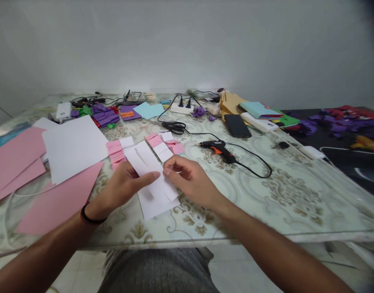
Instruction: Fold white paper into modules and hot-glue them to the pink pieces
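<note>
A white paper strip (153,191) lies on the table in front of me, with slits cut into it. My left hand (122,187) rests on its left side, thumb stretched across the paper. My right hand (187,179) presses on the right side, fingers curled and pinching the paper's edge near the left thumb. Just beyond the strip lie folded pink and white paper pieces (162,146) and a pink stack (115,150).
A black and orange glue gun (219,148) with its cord lies to the right. Scissors (175,127), a phone (237,125), a power strip (182,108), purple scraps (104,116), white sheets (74,146) and pink sheets (55,199) surround the work spot. The table edge (205,240) runs near me.
</note>
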`<state>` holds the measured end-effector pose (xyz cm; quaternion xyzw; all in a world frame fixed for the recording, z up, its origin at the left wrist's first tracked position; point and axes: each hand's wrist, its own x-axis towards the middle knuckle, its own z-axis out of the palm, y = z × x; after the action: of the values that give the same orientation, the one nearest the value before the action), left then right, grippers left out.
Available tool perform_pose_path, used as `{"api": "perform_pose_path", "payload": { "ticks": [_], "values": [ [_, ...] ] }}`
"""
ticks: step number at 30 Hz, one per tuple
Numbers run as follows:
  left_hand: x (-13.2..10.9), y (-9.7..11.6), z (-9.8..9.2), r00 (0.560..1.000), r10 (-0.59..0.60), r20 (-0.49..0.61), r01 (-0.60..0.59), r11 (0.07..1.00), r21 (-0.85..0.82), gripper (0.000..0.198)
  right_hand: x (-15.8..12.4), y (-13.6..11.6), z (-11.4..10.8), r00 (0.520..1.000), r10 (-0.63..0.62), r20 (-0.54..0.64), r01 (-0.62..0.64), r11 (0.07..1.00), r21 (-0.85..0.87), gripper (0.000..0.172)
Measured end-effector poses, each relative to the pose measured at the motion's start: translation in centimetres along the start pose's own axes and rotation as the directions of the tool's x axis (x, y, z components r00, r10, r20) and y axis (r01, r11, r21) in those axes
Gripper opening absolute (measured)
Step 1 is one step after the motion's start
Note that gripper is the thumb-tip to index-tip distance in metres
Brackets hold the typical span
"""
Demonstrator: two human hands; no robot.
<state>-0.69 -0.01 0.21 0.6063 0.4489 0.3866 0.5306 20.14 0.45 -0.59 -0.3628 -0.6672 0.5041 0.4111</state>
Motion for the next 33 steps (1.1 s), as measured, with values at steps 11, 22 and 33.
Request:
{"api": "perform_pose_path", "payload": {
  "ticks": [11, 22, 33],
  "values": [
    [-0.7, -0.2, 0.5, 0.992, 0.057, 0.114, -0.057, 0.998, 0.003, 0.02, -0.2, 0.0, 0.1, 0.996, -0.035, 0.083, 0.033, 0.999, 0.036, 0.019],
    [-0.1, -0.1, -0.6, 0.976, 0.091, -0.197, -0.135, 0.965, -0.225, 0.01, 0.0, 0.3, -0.1, 0.983, 0.075, 0.166, -0.102, 0.982, 0.156, 0.011],
    [0.1, 0.8, -1.9, 0.998, -0.06, 0.005, 0.06, 0.991, -0.117, 0.023, 0.1, -0.2, -1.0, 0.997, 0.013, 0.077, -0.02, 0.996, 0.092, 0.008]
  ]
}}
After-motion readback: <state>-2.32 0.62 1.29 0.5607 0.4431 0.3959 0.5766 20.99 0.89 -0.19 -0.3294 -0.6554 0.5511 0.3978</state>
